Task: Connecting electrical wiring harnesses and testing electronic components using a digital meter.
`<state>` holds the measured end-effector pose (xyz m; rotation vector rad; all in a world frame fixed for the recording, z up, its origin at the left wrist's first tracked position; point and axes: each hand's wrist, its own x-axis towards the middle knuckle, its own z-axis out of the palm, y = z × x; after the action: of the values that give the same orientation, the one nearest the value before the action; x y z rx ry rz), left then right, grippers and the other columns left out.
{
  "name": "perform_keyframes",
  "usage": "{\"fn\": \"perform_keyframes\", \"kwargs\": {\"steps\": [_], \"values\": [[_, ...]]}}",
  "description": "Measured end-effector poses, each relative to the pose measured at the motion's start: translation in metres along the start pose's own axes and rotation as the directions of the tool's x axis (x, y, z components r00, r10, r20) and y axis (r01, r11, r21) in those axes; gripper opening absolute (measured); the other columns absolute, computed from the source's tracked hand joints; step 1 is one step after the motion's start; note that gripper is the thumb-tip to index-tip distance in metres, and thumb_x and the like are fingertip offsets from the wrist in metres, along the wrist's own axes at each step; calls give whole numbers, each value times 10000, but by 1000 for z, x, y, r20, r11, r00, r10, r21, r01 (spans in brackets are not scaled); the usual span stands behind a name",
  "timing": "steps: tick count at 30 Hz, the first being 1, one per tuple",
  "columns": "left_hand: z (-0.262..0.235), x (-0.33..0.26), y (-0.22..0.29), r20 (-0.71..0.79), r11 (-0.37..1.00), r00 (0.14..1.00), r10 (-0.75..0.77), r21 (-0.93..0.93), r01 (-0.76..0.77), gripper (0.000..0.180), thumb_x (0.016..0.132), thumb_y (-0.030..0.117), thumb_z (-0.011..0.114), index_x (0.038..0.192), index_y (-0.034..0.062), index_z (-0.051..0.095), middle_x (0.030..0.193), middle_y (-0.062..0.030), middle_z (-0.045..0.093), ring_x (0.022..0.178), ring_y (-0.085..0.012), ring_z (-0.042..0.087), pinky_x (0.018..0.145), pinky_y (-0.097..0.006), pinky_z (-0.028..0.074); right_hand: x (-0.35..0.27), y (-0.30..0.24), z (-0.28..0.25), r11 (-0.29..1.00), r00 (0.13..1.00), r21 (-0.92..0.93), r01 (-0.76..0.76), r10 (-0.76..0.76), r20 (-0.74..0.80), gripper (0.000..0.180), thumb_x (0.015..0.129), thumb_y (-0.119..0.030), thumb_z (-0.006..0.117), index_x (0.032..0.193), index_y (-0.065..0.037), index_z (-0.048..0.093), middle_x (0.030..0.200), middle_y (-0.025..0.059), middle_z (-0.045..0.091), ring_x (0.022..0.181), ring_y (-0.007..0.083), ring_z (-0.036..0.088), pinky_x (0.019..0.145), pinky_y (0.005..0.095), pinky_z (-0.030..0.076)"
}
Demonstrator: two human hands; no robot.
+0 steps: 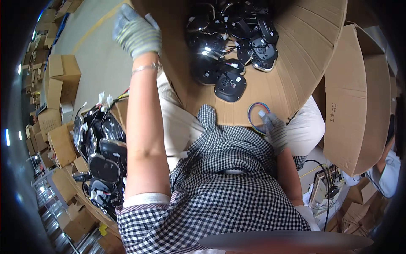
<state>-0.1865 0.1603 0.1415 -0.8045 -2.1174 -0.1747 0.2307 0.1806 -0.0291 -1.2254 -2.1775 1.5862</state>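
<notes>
My left hand (pixel 137 31), in a grey glove with yellow-green stripes, reaches far out above the floor by the left side of a cardboard box. Its thumb stands apart from its loosely bent fingers, and nothing shows in it. Low in front of the box's near flap, my right hand (pixel 275 129) wears a similar glove. Its fingers close on a looped cable (pixel 249 113) of red, blue and green wires, near a pale connector. Several black rounded-square units (pixel 230 86) with short leads and white plugs lie inside the cardboard box (pixel 292 70).
Beside my left arm is a pile of glossy black units (pixel 103 167) with wires and white connectors. Another tall carton (pixel 344 97) stands at the right, with a person's arm (pixel 385 158) behind it. More cardboard boxes (pixel 62 76) line the left. A black cable (pixel 326 190) hangs lower right.
</notes>
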Motion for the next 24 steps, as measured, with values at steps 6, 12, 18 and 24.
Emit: {"fn": "perform_keyframes", "kwargs": {"steps": [6,12,18,24], "values": [[13,-55,101,468,877,745,475,-325,-355,287,778,220,599,1048,126,626,1065,-62,626,976,-236,564,830,-376,409,8,-38,16,972,985,-206,114,-84,150,217,912,-225,490,900,-67,638,796,183,624,739,352,616,662,457,476],[112,-192,141,582,652,330,743,-518,-554,212,860,226,483,972,169,654,1097,-21,633,1116,-236,532,1026,-410,303,17,-53,34,947,937,-267,179,-82,339,220,915,-251,501,882,-62,607,746,158,615,698,346,605,645,470,471],[112,-224,126,638,606,21,770,-721,-337,250,906,253,455,899,142,677,889,-109,688,889,-265,650,909,-392,431,16,-61,31,984,957,-150,100,-54,283,202,904,-229,526,902,-53,625,753,170,622,699,351,609,648,455,479],[21,-187,91,644,520,471,604,-765,379,285,888,302,551,990,48,632,882,-188,643,838,-367,608,745,-419,473,14,-62,17,976,992,194,103,-86,-93,158,890,-148,557,922,-22,647,690,122,592,570,235,566,546,338,462]]}}
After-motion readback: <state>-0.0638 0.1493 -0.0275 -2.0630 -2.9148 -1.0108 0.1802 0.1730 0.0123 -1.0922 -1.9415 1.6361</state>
